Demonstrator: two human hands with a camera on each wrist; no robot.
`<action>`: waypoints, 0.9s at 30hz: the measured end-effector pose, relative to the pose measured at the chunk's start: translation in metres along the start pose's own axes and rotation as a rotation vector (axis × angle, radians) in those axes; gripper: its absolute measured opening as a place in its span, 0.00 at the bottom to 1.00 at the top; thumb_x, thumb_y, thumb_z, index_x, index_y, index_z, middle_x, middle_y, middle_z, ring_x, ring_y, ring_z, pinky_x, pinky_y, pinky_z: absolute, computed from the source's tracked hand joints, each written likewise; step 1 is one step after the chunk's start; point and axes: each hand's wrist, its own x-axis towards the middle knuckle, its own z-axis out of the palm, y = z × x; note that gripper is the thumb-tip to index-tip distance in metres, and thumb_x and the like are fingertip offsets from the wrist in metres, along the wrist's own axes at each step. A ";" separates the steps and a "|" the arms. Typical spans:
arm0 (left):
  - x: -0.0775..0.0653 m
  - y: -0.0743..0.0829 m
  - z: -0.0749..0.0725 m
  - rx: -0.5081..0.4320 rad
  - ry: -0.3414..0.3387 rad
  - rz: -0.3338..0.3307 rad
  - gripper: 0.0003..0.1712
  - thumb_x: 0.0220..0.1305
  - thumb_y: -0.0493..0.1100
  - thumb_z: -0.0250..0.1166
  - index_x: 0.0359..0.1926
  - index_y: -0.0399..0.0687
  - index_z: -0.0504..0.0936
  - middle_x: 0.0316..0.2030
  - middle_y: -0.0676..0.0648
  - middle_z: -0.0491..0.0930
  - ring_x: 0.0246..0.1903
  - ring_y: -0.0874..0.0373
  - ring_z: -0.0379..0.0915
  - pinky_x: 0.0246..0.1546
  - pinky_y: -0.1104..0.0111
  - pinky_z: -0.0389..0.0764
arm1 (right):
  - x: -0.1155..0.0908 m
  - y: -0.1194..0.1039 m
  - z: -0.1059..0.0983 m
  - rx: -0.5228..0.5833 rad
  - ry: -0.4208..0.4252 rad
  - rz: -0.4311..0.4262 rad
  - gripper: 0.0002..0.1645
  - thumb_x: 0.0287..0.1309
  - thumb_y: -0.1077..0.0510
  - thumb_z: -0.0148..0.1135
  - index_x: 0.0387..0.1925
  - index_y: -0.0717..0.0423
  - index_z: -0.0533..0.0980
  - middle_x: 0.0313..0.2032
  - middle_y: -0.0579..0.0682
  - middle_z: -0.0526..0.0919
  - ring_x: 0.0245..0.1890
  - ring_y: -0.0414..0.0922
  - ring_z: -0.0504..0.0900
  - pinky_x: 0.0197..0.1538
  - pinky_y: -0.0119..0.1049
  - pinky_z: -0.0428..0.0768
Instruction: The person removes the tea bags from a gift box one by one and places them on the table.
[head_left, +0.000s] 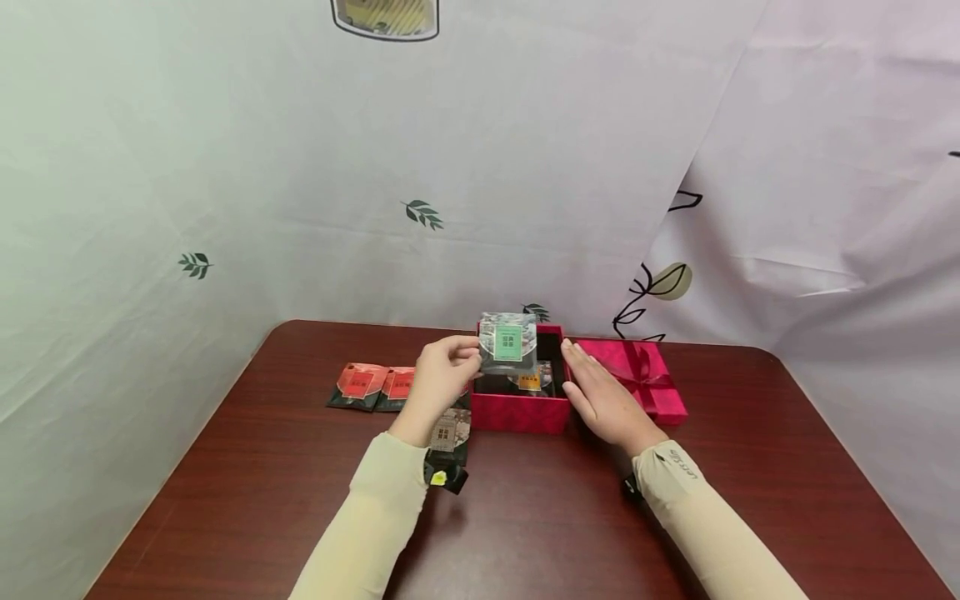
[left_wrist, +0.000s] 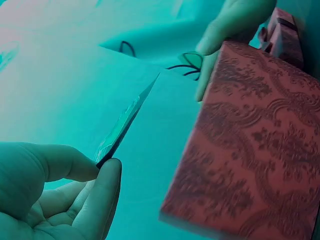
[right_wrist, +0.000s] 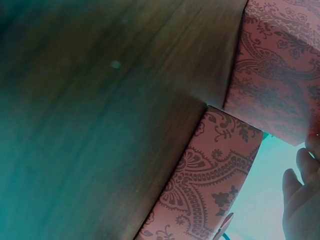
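Observation:
My left hand [head_left: 447, 377] pinches a flat square tea sachet [head_left: 508, 342] with a green label between thumb and fingers, holding it upright over the red patterned box [head_left: 519, 414]. Edge-on in the left wrist view, the sachet [left_wrist: 122, 127] is clear of the box wall [left_wrist: 250, 145]. Inside the uncovered box lies another sachet [head_left: 531, 378] with an orange-yellow label. My right hand [head_left: 609, 402] lies along the box's right side, its fingers straight and fingertips at the rim. In the right wrist view, part of this hand [right_wrist: 304, 195] shows beside the box [right_wrist: 280, 75].
The red lid [head_left: 667, 382] with a ribbon bow lies right of the box, partly behind my right hand. Two red-labelled sachets [head_left: 358, 385] lie to the left. A brown-labelled sachet [head_left: 453, 433] and a black packet are partly behind my left wrist. A fabric wall stands behind the table [head_left: 540, 517].

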 end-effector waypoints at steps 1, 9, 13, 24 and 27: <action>-0.002 -0.001 -0.005 -0.011 0.002 -0.001 0.17 0.66 0.32 0.63 0.55 0.32 0.83 0.43 0.37 0.85 0.41 0.48 0.86 0.42 0.61 0.86 | 0.000 0.000 0.000 0.004 0.000 0.000 0.40 0.72 0.56 0.55 0.77 0.65 0.54 0.77 0.60 0.55 0.76 0.62 0.55 0.72 0.61 0.59; -0.021 -0.014 -0.046 -0.036 0.019 -0.059 0.18 0.68 0.33 0.63 0.57 0.33 0.82 0.44 0.37 0.83 0.44 0.51 0.84 0.46 0.63 0.85 | 0.000 -0.001 0.000 0.008 -0.011 0.012 0.40 0.72 0.57 0.55 0.78 0.65 0.53 0.77 0.59 0.55 0.76 0.61 0.54 0.72 0.61 0.58; -0.025 -0.023 -0.064 -0.045 0.016 -0.091 0.18 0.69 0.33 0.62 0.58 0.31 0.80 0.45 0.36 0.82 0.42 0.54 0.83 0.46 0.63 0.85 | 0.000 -0.001 -0.001 0.002 -0.022 0.023 0.41 0.72 0.57 0.55 0.79 0.63 0.51 0.78 0.58 0.54 0.76 0.63 0.54 0.72 0.61 0.58; -0.026 -0.036 -0.098 -0.024 -0.021 -0.143 0.14 0.69 0.33 0.62 0.52 0.28 0.80 0.37 0.43 0.83 0.33 0.62 0.82 0.42 0.67 0.85 | 0.000 0.000 -0.001 0.011 -0.014 0.017 0.40 0.72 0.55 0.55 0.78 0.64 0.53 0.78 0.59 0.55 0.77 0.59 0.53 0.72 0.61 0.59; -0.025 -0.040 -0.107 -0.006 -0.057 -0.174 0.14 0.69 0.34 0.63 0.52 0.28 0.80 0.39 0.44 0.83 0.34 0.63 0.82 0.41 0.68 0.85 | -0.001 0.000 -0.001 0.011 -0.022 0.026 0.40 0.73 0.54 0.54 0.78 0.63 0.52 0.78 0.58 0.54 0.77 0.58 0.52 0.72 0.61 0.58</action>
